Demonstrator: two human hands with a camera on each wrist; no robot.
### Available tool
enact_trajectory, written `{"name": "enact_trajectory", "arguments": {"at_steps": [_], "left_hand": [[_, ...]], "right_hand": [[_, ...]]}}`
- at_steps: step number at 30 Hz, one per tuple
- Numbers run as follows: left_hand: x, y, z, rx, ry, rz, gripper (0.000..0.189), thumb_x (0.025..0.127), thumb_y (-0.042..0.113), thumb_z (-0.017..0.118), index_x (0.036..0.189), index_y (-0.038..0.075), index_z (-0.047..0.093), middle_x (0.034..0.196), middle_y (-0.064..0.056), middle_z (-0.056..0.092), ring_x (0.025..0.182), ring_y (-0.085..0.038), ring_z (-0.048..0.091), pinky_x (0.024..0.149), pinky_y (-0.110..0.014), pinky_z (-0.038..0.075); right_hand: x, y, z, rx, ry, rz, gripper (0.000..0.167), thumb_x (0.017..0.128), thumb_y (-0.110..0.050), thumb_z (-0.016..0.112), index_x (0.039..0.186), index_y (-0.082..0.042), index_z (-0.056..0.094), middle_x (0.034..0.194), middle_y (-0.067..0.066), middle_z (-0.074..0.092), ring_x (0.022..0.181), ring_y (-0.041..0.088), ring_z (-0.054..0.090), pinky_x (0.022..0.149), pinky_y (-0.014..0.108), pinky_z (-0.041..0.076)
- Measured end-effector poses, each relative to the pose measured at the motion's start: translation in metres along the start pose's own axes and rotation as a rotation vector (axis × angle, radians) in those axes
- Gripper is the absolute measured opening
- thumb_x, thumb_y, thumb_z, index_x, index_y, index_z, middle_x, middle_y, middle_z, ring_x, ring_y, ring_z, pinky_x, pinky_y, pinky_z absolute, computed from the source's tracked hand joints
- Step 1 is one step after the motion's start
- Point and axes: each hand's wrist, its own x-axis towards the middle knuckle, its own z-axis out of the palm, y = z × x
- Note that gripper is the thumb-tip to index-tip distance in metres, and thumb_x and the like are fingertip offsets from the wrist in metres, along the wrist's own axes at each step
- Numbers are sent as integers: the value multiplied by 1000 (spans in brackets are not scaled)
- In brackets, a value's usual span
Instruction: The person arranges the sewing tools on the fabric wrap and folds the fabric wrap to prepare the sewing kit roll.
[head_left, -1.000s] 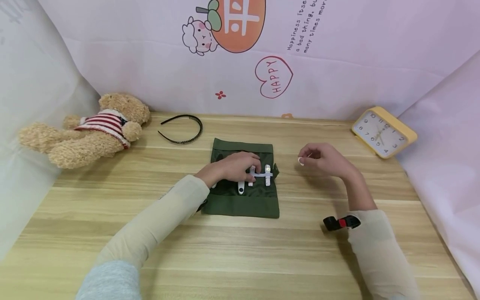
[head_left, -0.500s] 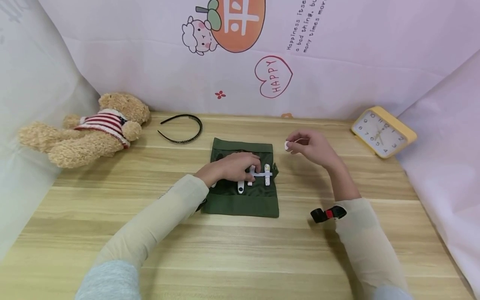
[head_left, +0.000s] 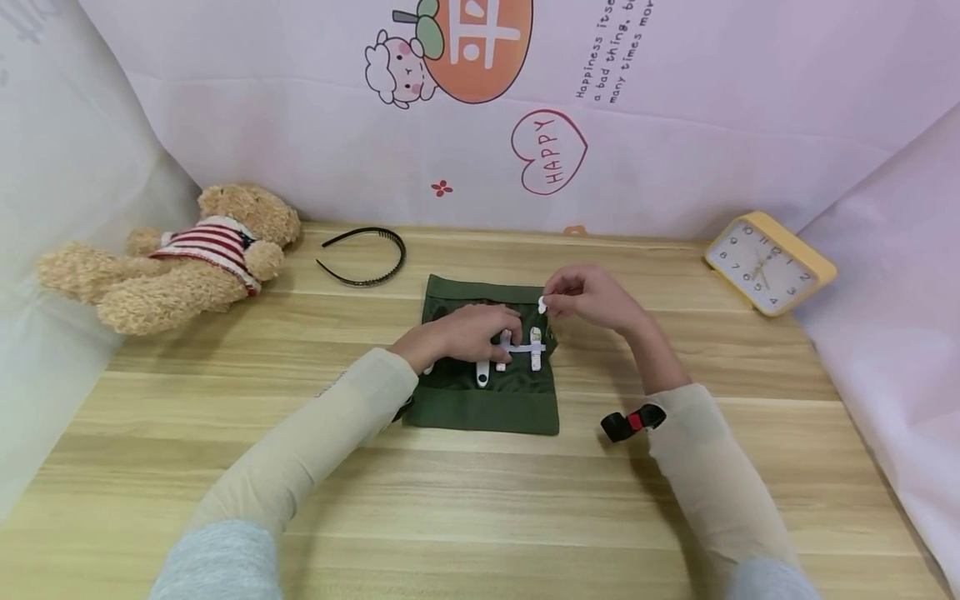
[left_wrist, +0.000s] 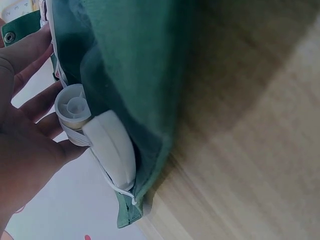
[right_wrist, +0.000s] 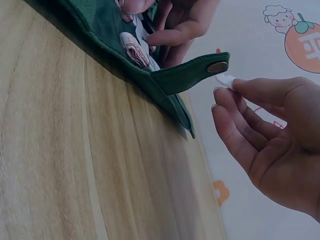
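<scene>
A dark green fabric case (head_left: 480, 412) lies unfolded on the table, with a white elastic band across its inside. Under the band sit two white-and-pink bundles, the outer one (head_left: 536, 362) near the snap tab, and a white piece with a black dot (head_left: 482, 375). The left wrist view shows a white plastic spool (left_wrist: 75, 107) and a smooth white oblong piece (left_wrist: 112, 150) there too. My left hand (head_left: 472, 332) rests over the case, fingers loosely bent at the inner bundle and band. My right hand (head_left: 596, 296) pinches a small white piece (right_wrist: 227, 81) close to the snap tab (right_wrist: 192, 75).
On the wooden table (head_left: 420, 517), a teddy bear (head_left: 210, 258) lies at the back left beside a black headband (head_left: 397, 250). A yellow clock (head_left: 768, 262) stands at the back right. A printed cloth (head_left: 660, 167) hangs behind the table.
My right hand has moved left with the small white piece, from the table beside the case to above its upper right edge. My left hand has stayed in place.
</scene>
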Motion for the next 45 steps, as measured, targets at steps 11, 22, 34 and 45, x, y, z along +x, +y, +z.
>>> {"name": "enact_trajectory", "arguments": {"at_steps": [11,22,34,45], "left_hand": [[1,0,-1,4,1,11,20,98,24,70,116,15,67,136,-1,57,105,-17,55,93,-39,45],[1,-1,0,3,10,27,19,98,24,72,114,15,66,119,2,60,101,-16,55,91,-38,46],[1,-1,-1,-19,6,18,21,98,23,72,115,14,66,118,1,61,101,-16,56,90,-37,47],[1,-2,0,-24,1,20,22,98,23,72,118,15,66,122,0,62,108,-16,57,94,-37,47]], "right_hand": [[9,2,10,-88,-85,-6,8,98,-4,66,100,2,71,82,13,69,73,27,64,65,33,55],[18,6,21,-143,-131,-16,8,98,-6,66,99,-3,73,87,7,71,73,19,55,65,31,44],[22,9,24,-88,-139,26,12,100,-7,63,103,2,70,84,14,68,65,16,48,59,28,39],[23,8,25,-93,-199,49,11,98,-2,63,101,2,72,83,11,71,67,17,50,61,29,39]]}}
